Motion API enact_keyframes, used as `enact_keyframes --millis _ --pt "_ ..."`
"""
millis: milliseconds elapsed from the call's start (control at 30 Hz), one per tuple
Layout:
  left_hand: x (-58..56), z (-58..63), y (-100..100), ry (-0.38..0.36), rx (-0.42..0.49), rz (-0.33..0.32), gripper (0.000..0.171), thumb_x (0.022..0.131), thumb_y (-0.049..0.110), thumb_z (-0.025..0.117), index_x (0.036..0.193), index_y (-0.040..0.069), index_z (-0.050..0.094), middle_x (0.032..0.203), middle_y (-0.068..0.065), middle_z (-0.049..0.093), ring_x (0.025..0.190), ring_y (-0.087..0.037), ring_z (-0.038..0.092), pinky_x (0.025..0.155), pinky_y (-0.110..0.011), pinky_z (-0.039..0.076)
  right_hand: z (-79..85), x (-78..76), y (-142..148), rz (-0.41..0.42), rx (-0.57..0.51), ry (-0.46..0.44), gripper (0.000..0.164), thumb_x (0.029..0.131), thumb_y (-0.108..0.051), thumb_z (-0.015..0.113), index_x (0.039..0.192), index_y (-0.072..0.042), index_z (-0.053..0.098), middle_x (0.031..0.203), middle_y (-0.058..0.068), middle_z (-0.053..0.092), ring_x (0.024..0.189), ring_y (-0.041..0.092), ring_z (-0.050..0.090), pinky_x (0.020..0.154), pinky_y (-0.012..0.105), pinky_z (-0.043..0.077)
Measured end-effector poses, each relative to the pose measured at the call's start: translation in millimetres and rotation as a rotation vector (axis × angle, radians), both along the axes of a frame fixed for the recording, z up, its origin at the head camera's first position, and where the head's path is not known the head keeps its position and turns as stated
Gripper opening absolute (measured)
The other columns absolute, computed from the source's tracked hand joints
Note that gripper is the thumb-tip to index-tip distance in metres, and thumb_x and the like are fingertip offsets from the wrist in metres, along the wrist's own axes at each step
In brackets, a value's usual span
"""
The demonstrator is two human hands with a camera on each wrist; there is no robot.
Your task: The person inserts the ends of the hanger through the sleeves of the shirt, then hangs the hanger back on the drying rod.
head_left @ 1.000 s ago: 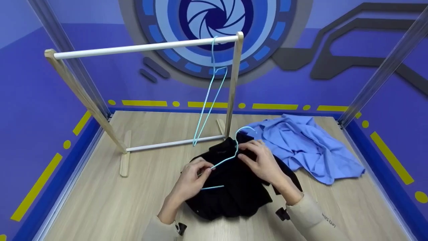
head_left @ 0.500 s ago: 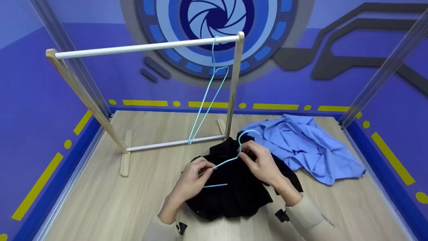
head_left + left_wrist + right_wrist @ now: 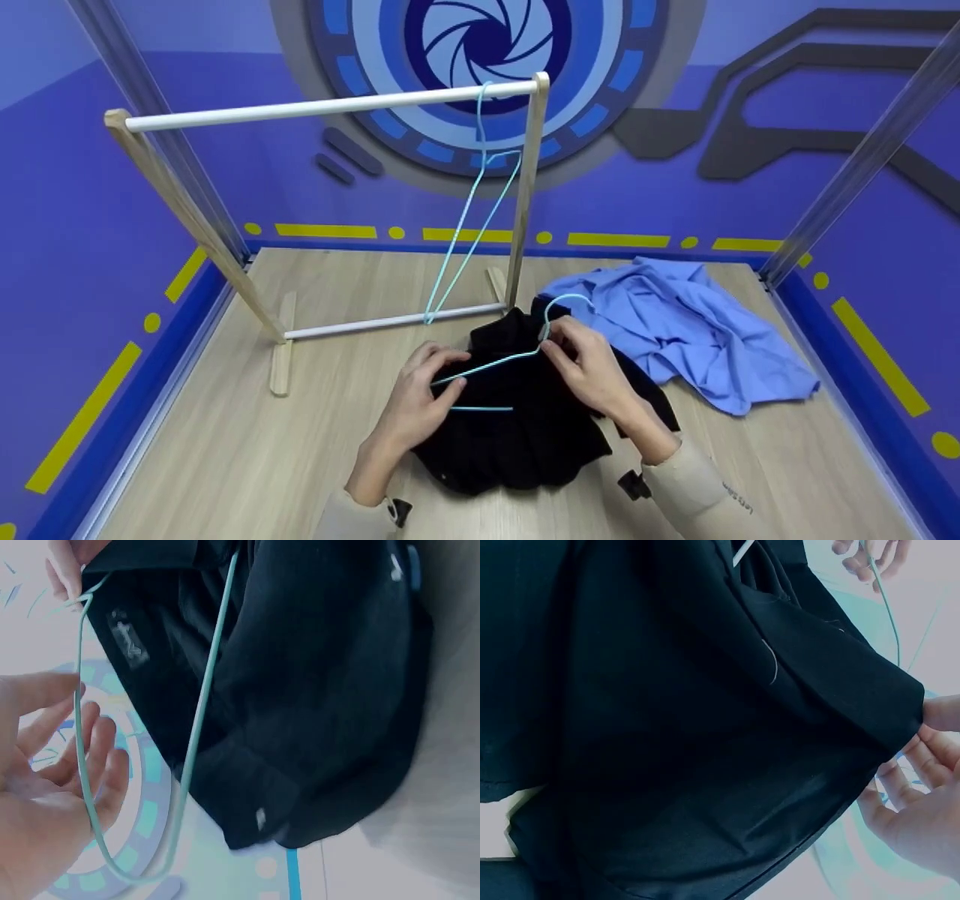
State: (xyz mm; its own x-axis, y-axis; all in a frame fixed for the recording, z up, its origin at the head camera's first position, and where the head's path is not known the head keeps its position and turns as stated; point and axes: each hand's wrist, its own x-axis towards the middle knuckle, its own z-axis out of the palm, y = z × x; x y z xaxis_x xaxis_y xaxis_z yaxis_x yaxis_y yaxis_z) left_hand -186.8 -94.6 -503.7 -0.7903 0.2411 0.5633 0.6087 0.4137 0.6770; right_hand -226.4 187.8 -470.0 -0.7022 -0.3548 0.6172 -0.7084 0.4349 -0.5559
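Observation:
A black shirt (image 3: pixel 525 442) lies bunched on the table. A light-blue wire hanger (image 3: pixel 491 365) is partly inside it, with its hook rising at the right. My left hand (image 3: pixel 420 394) is round the left end of the hanger, thumb and fingers spread apart; the left wrist view shows the wire (image 3: pixel 79 720) passing along the thumb tip and in front of loosely bent fingers. Beside the hook's base, my right hand (image 3: pixel 589 364) pinches the shirt's edge between thumb and fingers, as the right wrist view shows at the cloth corner (image 3: pixel 900 701). Much of the hanger's lower bar is hidden in the cloth.
Behind stands a wooden rack with a white top rod (image 3: pixel 322 109). A second light-blue hanger (image 3: pixel 455 240) hangs near its right post (image 3: pixel 527 195). A crumpled blue cloth (image 3: pixel 675 330) lies at the right, close to the shirt. Blue printed walls (image 3: pixel 622 195) enclose the table.
The hanger's hook has moved to the right and slightly nearer. My left thumb and fingers have come apart from their pinch on the wire. My right hand stays nearly in place.

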Motion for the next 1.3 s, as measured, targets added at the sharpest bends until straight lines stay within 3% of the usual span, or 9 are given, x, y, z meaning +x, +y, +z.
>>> enact_keyframes --millis 200,367,567,700,833,967,1133,1300 --pt "6.0 0.2 -9.6 -0.082 0.043 0.102 0.063 0.083 -0.002 0.081 0.14 0.007 0.056 0.134 -0.003 0.053 0.127 -0.023 0.048 0.106 -0.048 0.04 2.0 0.4 0.9 -0.043 -0.024 -0.043 0.013 0.095 0.001 0.067 0.093 -0.012 0.065 0.084 -0.01 0.058 0.071 0.01 0.055 0.062 0.027 0.045" --pt "9.6 -3.3 -16.1 -0.165 0.106 0.189 0.077 0.084 -0.003 0.081 0.151 0.004 0.043 0.137 -0.015 0.048 0.128 -0.031 0.043 0.105 -0.052 0.038 1.8 -0.9 3.1 -0.073 -0.053 -0.063 0.011 0.095 -0.001 0.067 0.093 -0.011 0.066 0.086 -0.01 0.06 0.074 0.011 0.056 0.064 0.029 0.047" --pt "12.4 -9.5 -22.5 -0.384 0.15 0.301 0.091 0.085 0.012 0.085 0.154 -0.004 0.027 0.133 -0.023 0.046 0.121 -0.036 0.046 0.1 -0.051 0.041 2.4 -2.3 5.7 -0.094 -0.06 -0.07 0.007 0.096 -0.003 0.067 0.095 -0.01 0.068 0.09 -0.01 0.064 0.081 0.012 0.061 0.069 0.031 0.051" --pt "13.8 -11.2 -24.4 -0.521 0.154 0.27 0.085 0.084 0.019 0.086 0.145 -0.005 0.033 0.118 -0.023 0.054 0.105 -0.035 0.054 0.089 -0.045 0.045 3.4 -2.7 6.3 -0.11 -0.072 -0.076 0.007 0.097 -0.002 0.067 0.095 -0.009 0.069 0.09 -0.01 0.065 0.081 0.012 0.062 0.068 0.027 0.051" --pt "16.1 -12.0 -24.4 -0.577 0.118 0.218 0.066 0.083 0.021 0.087 0.127 -0.004 0.045 0.1 -0.018 0.058 0.086 -0.027 0.056 0.078 -0.038 0.046 4.1 -3.1 6.7 -0.117 -0.082 -0.07 0.008 0.097 -0.002 0.067 0.095 -0.009 0.069 0.09 -0.01 0.066 0.081 0.012 0.063 0.068 0.025 0.051" --pt "18.3 -13.4 -25.8 -0.604 0.047 0.142 0.047 0.085 0.022 0.085 0.113 -0.001 0.054 0.094 -0.011 0.059 0.079 -0.018 0.055 0.072 -0.035 0.047 4.7 -3.8 7.5 -0.119 -0.085 -0.062 0.008 0.097 -0.003 0.068 0.095 -0.011 0.069 0.091 -0.009 0.066 0.082 0.012 0.063 0.07 0.024 0.051" --pt "17.8 -16.4 -29.1 -0.617 0.003 0.034 0.033 0.09 0.017 0.079 0.11 -0.001 0.06 0.094 -0.008 0.059 0.081 -0.018 0.055 0.071 -0.033 0.049 6.0 -3.9 8.8 -0.12 -0.085 -0.063 0.008 0.098 -0.004 0.067 0.095 -0.012 0.068 0.091 -0.009 0.066 0.082 0.012 0.063 0.068 0.024 0.051" --pt "16.5 -18.2 -30.8 -0.581 0.007 0.03 0.024 0.094 0.01 0.074 0.11 -0.004 0.062 0.096 -0.008 0.061 0.084 -0.019 0.058 0.074 -0.034 0.051 6.4 -4.4 10.5 -0.115 -0.074 -0.075 0.008 0.099 -0.004 0.066 0.096 -0.011 0.067 0.092 -0.007 0.066 0.083 0.012 0.063 0.067 0.026 0.052"
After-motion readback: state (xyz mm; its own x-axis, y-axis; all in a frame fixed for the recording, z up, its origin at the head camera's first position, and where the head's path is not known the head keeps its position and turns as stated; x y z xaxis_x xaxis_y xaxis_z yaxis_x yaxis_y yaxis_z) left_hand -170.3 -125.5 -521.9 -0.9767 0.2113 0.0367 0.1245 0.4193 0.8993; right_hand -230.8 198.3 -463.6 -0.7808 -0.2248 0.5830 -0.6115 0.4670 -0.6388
